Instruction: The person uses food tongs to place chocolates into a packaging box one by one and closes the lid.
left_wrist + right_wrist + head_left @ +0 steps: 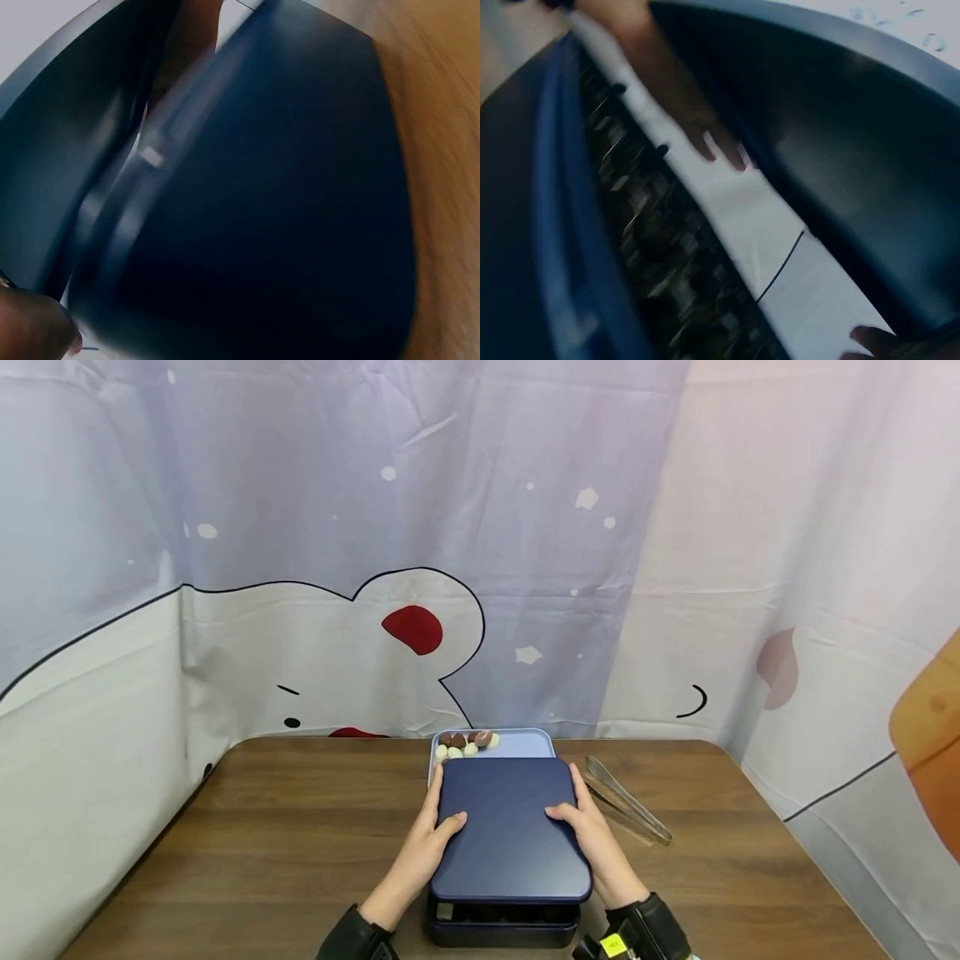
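Observation:
A dark blue rectangular lid (510, 827) is held between both hands, raised above a matching dark blue box (502, 937) near the table's front. My left hand (420, 847) grips its left side, thumb on top; my right hand (597, 847) does likewise on the right. In the left wrist view a gap separates the lid (52, 172) from the box wall (292, 187). Blurred, glinting contents (660, 232) show inside the box in the right wrist view; their kind cannot be told. From the head, the lid hides most of the box's inside.
Behind the lid lies a light blue tray (528, 742) with several brown and whitish rounded pieces (459, 741) at its left. Metal tongs (630, 800) rest to the right on the wooden table (300, 843). A printed curtain (300, 485) hangs behind.

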The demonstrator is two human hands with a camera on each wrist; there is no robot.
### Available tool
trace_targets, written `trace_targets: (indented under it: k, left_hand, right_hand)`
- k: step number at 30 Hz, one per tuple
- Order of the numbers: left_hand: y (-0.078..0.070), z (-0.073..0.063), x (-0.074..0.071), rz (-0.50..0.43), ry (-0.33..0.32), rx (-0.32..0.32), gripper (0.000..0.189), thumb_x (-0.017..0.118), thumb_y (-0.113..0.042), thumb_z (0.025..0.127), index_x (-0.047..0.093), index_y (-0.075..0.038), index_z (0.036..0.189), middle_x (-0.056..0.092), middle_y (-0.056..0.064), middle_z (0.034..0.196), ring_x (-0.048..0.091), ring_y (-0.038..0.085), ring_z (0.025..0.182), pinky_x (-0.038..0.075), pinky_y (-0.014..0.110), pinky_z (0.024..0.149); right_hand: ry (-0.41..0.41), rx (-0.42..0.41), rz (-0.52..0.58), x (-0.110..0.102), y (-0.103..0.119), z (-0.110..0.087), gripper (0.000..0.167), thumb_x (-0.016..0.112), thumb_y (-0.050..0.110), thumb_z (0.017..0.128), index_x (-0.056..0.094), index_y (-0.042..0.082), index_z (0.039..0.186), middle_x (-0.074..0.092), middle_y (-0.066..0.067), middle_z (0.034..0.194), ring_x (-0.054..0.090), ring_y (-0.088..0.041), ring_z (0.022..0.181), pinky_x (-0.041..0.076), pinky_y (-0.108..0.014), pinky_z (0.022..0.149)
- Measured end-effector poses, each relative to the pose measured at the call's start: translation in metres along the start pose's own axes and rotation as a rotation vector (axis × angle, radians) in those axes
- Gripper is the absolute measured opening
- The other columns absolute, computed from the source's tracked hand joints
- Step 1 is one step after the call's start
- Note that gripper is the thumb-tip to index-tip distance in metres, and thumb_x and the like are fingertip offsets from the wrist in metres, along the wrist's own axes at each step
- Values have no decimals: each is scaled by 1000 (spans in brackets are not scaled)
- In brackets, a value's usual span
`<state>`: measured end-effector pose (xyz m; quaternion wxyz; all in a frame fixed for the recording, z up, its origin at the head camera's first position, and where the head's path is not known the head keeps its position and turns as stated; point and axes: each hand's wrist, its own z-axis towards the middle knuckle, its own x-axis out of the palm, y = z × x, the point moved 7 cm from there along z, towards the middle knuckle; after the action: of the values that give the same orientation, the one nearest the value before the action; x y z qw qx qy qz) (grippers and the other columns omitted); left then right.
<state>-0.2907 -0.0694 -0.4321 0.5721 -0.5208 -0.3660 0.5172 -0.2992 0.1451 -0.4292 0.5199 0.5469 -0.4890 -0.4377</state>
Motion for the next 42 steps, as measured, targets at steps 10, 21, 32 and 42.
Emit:
trace_targets:
  k: [10, 21, 32, 42]
  left_hand:
    - [19, -2, -4, 92, -39, -25, 74, 48, -15, 98, 0, -12, 154, -9, 13, 160, -9, 36, 146, 3, 63, 112]
    - [28, -8, -6, 127, -82, -59, 74, 52, -13, 96, 6, -5, 153, -2, 18, 159, -4, 40, 145, 4, 64, 112]
    - [27, -9, -4, 127, -118, 6, 72, 58, -5, 92, 18, 0, 151, 8, 21, 158, 3, 40, 145, 11, 59, 113]
    - [29, -10, -6, 32, -144, 19, 73, 59, 3, 87, 21, 0, 150, 11, 21, 157, 2, 38, 145, 11, 48, 114]
  right_hand:
    - [-46, 18, -130, 1, -25, 13, 91, 53, 11, 81, -2, 13, 154, -2, -26, 157, 13, -46, 141, 24, -56, 109]
    - [-68, -4, -162, 4, -37, 13, 89, 53, 7, 79, 4, 5, 153, -1, -26, 157, 14, -44, 141, 25, -54, 108]
    - [-57, 44, -164, 3, -45, 10, 88, 52, 10, 82, 0, 6, 153, 3, -26, 157, 10, -43, 143, 17, -57, 111]
    - [-89, -34, -317, 5, -39, 4, 92, 56, 13, 76, 7, -2, 151, 11, -29, 155, 17, -44, 141, 19, -58, 111]
